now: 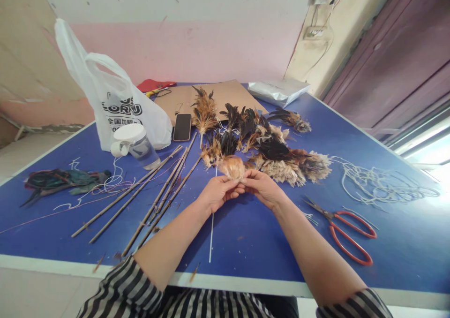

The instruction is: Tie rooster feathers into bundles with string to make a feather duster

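Observation:
Between my two hands is a small bunch of light orange-brown feathers (232,168), pinched at its lower end. My left hand (222,190) has thumb and fingers closed on its base from the left. From the other side my right hand (260,186) pinches the same spot, the fingertips of both hands meeting. Just beyond lie several feather bundles, among them black feathers (272,148), pale fluffy feathers (281,170) and an upright-looking brown bundle (204,109). Red-handled scissors (330,215) rest open to the right of my right forearm.
Several thin sticks (168,182) lie left of my hands. Farther left are a plastic bag (130,107), a lidded cup (142,149), a phone (182,127) and dark tangled cloth (66,181). Cardboard (239,93) and a silver packet (277,90) lie behind; white string (379,182) sprawls right.

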`<state>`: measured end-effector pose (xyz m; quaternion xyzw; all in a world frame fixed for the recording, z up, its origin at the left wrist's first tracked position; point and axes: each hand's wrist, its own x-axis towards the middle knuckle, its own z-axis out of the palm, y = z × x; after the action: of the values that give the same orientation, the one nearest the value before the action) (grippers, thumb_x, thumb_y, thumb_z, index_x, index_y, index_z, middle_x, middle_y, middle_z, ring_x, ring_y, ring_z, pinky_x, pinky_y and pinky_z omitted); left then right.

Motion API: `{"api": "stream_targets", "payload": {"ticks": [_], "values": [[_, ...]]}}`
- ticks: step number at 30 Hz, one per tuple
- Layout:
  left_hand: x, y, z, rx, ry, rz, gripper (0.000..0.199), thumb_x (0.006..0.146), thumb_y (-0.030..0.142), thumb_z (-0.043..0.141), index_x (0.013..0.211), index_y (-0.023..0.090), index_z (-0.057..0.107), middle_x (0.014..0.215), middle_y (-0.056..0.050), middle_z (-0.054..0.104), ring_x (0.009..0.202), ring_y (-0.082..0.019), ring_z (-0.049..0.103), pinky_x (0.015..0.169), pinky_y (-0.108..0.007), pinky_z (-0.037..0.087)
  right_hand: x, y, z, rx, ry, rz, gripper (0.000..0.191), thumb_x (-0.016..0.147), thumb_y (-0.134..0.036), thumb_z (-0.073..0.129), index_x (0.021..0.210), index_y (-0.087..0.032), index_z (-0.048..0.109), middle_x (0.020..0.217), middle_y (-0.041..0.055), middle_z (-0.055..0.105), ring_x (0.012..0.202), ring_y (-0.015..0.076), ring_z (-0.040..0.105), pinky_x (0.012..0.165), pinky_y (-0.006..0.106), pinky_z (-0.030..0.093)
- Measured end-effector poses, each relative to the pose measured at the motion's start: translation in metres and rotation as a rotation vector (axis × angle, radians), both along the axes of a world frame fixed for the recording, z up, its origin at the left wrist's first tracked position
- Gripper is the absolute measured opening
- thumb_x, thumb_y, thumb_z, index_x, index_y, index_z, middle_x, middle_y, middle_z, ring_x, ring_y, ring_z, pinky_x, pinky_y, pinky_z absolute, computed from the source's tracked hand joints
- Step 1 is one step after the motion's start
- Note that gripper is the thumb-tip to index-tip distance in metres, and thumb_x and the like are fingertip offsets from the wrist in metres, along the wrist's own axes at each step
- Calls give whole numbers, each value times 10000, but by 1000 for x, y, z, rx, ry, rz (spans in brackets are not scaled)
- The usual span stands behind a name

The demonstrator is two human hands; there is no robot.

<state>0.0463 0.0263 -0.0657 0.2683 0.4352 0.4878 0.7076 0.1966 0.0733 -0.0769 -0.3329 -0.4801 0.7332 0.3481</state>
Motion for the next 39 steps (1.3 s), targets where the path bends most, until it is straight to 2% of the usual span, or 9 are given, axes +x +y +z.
{"api": "stream_targets", "payload": {"ticks": [4,9,15,20,22,27,33,37,39], "values": [[-1,0,-1,-4,-14,-36,50,715,111,631,728,65,648,654,-59,658,538,-75,610,491,-129,493,6,3,0,-74,65,138,168,649,-201,711,771,-166,601,699,-8,632,639,92,583,676,252,443],[-1,-1,-1,-9,3,-76,60,716,121,633,721,64,652,649,-59,654,525,-72,604,487,-124,490,7,5,-2,-91,98,178,196,650,-192,712,829,-173,634,724,-2,645,639,92,587,693,257,453],[-1,-1,-2,-13,5,-115,123,720,141,635,817,69,657,769,-107,680,623,-107,642,508,-130,490,4,3,-3,-57,49,116,239,609,-202,737,829,-178,646,741,-3,649,654,100,590,689,256,459],[-3,1,-5,-27,52,-94,85,696,139,656,727,60,653,663,-72,655,531,-71,603,510,-134,482,2,-1,5,132,-57,87,232,600,-230,731,812,-165,664,730,4,656,677,116,585,730,272,446],[-3,2,-6,28,97,-73,104,670,157,680,696,61,651,630,-55,640,498,-59,579,503,-140,475,3,-2,9,184,-101,44,222,603,-242,720,806,-166,670,731,3,660,666,115,578,710,263,443],[-3,2,-8,239,283,-66,218,649,293,693,668,79,654,592,-44,622,497,-81,566,514,-185,468,3,-5,16,293,-283,-131,128,606,-269,688,692,-175,674,604,-13,637,524,106,515,552,245,412],[-3,0,-9,391,432,-80,299,666,405,650,646,107,658,560,-30,603,489,-88,534,522,-205,445,-1,-10,20,421,-310,-184,33,615,-203,642,645,-190,642,631,-8,652,598,146,583,622,276,447],[-7,1,-8,437,466,-111,319,675,430,633,625,116,651,534,-16,581,472,-83,514,509,-200,428,0,-14,23,379,-205,-15,181,636,-224,647,811,-195,617,720,-3,662,662,156,616,668,289,470],[-9,2,-7,447,476,-126,327,681,440,624,643,117,653,539,-15,580,470,-85,511,510,-205,429,0,-16,23,388,-220,48,241,628,-240,663,856,-188,607,741,3,661,664,159,614,654,288,475]]}}
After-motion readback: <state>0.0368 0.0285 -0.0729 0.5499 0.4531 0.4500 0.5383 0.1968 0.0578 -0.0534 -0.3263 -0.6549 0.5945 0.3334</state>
